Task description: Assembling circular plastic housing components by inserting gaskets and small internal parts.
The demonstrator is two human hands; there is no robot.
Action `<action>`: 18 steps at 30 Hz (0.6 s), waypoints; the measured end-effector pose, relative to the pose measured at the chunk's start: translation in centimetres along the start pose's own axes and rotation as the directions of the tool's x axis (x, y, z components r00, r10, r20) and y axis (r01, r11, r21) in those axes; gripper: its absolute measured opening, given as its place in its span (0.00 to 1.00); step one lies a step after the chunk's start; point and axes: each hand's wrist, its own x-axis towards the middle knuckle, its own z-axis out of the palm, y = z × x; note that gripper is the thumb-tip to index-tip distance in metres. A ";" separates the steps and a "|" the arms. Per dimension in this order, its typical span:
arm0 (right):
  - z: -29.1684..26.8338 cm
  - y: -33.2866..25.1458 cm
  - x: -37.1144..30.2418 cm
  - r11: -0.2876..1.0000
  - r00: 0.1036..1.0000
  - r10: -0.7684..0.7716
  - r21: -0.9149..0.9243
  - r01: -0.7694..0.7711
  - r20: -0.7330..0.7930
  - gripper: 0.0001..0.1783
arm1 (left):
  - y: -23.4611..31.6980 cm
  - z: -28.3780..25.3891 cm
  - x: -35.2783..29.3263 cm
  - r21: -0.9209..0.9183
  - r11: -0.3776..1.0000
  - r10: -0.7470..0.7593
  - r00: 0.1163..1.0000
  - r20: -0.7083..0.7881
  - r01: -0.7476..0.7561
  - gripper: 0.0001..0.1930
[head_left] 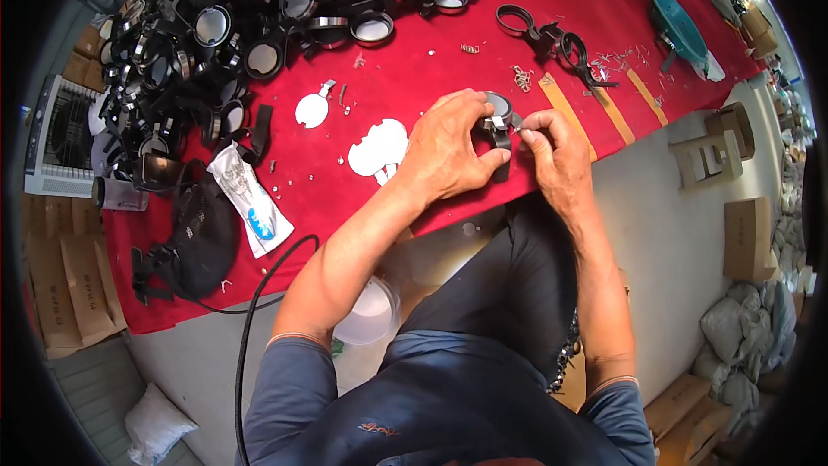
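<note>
2 hands [450, 145], 1 teal basin [678, 22], 1 white bucket [367, 315]

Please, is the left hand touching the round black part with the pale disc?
Touching. The head view shows it: the left hand curls around the round black part, with its fingers against the ring's side.

head: fisheye | from head height, facing down | near red table [397, 78] | rim details uncertain
</note>
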 end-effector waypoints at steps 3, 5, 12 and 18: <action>0.8 0.1 -0.3 0.986 0.985 -0.168 0.000 0.168 -0.047 0.07 | 0.4 -0.2 0.1 -0.023 1.000 0.016 1.000 -0.014 -0.016 0.31; 1.1 0.4 -0.3 0.979 0.978 -0.204 -0.022 0.203 -0.034 0.09 | 0.5 -0.4 0.0 -0.023 1.000 0.018 1.000 -0.007 -0.018 0.30; 2.4 1.2 -0.3 0.924 0.915 -0.378 -0.123 0.363 -0.138 0.12 | 0.3 -0.6 0.2 -0.053 0.999 -0.007 1.000 -0.015 0.006 0.23; 2.8 1.1 -0.3 0.865 0.857 -0.485 -0.243 0.440 -0.173 0.14 | -0.3 -0.4 0.3 -0.073 0.997 -0.019 0.999 -0.031 0.017 0.21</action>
